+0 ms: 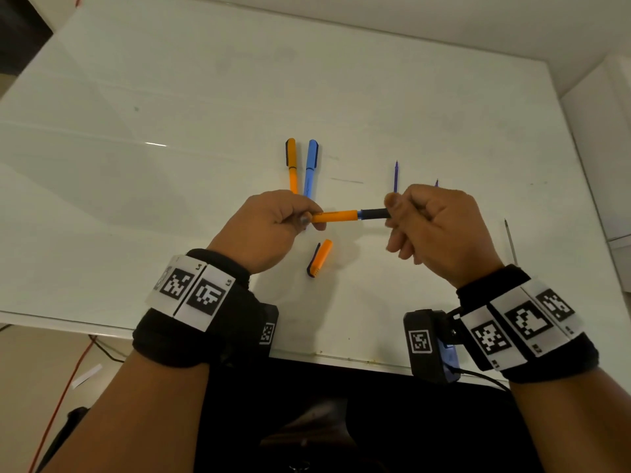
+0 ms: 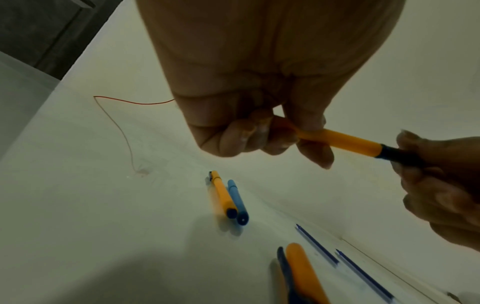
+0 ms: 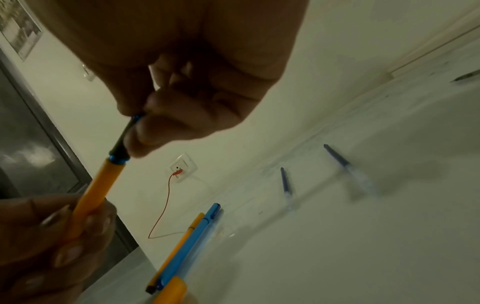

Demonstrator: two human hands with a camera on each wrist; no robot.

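The orange pen (image 1: 338, 216) is held in the air above the desk (image 1: 170, 148), between the 2 hands, over the near middle of the desk. Its long axis runs left to right, about level and roughly in line with the desk's near edge. Its black grip section (image 1: 374, 214), set off from the barrel by a thin blue ring, points to the person's right; the writing tip is hidden inside the fingers.

The left hand (image 1: 269, 227) pinches the back end of the orange barrel with curled fingers and thumb. The right hand (image 1: 440, 230) is curled too, thumb and fingertips closed round the black grip section.

Just below the pen, an orange cap (image 1: 320, 257) lies on the desk. Farther out, a capped orange pen (image 1: 291, 165) and a blue pen (image 1: 310, 167) lie side by side, caps away from the person. To the right lie 2 blue refills (image 1: 396, 175), 1 mostly behind the right hand, and a thin grey rod (image 1: 510, 240) near the desk's right side.
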